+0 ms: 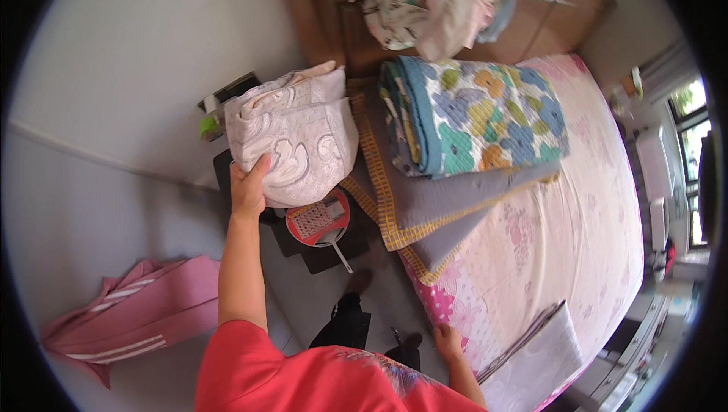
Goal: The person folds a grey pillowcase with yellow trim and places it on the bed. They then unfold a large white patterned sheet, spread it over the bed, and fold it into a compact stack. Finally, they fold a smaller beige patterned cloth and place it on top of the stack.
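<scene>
My left hand [249, 187] grips the lower left edge of a folded pale patterned cloth [301, 133], thumb on top, and holds it up left of the bed. Down at the bed's near edge is my right hand [448, 341], at the pink dotted border of the bed sheet [529, 230]; its fingers are partly hidden, and no held thing can be made out. A folded floral quilt [495, 110] lies on a grey blanket with a yellow checked border [438, 201]. Closer to me, a folded whitish cloth [534, 361] rests on the bed.
A heap of mixed cloths [438, 8] is by the brown wooden headboard [546, 19]. Below the held cloth lies a red round hand fan [318, 221] with a white handle. A pink garment with white stripes [136, 309] is at the lower left, near the wall [142, 71].
</scene>
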The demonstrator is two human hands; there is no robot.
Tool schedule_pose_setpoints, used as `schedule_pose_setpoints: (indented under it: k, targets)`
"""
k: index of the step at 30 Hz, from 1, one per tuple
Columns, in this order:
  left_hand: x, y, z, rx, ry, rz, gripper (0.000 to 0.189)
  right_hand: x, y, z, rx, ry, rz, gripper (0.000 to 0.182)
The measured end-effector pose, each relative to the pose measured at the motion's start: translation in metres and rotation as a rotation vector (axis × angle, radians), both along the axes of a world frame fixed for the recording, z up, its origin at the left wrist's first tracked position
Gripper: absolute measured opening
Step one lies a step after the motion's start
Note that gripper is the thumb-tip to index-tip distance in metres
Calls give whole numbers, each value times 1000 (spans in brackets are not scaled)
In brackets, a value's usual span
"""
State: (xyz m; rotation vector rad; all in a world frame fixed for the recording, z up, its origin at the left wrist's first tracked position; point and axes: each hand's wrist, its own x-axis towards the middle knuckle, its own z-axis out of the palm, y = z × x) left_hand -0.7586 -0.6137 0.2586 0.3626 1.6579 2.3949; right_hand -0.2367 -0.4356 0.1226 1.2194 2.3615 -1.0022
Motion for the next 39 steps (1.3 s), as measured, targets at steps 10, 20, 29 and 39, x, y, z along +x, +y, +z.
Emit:
schedule_pose_setpoints:
  k: [10,20,29,39]
  targets:
    - [132,8,36,-24,64,-139,63,-128,-37,68,-1745,1159,-451,84]
    - [417,142,37,196,-513,-1665,90,221,29,125,-892,1754,-1406,47]
    - [703,181,-7,-379,-1151,-1946,104,444,-44,164,-456,1665,-1503,52]
    - [880,224,-23,-49,-1462,-1728,57,590,76,251,555,339,-1413,52]
